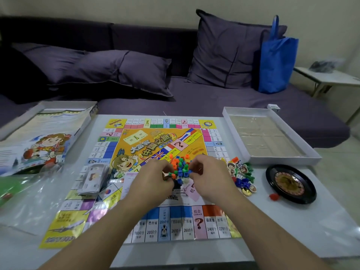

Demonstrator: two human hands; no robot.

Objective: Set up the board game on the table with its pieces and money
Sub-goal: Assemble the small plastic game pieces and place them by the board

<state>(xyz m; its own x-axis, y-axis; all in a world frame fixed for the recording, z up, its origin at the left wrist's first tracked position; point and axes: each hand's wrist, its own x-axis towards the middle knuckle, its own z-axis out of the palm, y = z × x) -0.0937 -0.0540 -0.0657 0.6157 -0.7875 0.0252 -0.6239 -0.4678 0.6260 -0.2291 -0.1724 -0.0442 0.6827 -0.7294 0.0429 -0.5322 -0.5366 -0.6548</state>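
Note:
The colourful game board [136, 145] lies unfolded on the white table [292, 230]. A heap of small orange, green and blue plastic houses [180, 165] sits at its middle. My left hand [153, 177] and my right hand [209, 175] press in on the heap from either side, fingers curled around some of the pieces. A wrapped bundle of paper money [93, 179] rests on the board's left side. Character tokens, dice, blue and green pieces and gold coins [241, 176] lie in a cluster just off the board's right edge.
A black roulette wheel [292, 184] stands at the right with a small red piece [274, 196] beside it. The open box tray [268, 133] sits at the back right, the box lid [44, 137] at the back left, clear plastic bags [25, 195] at the left. Behind is a sofa with cushions.

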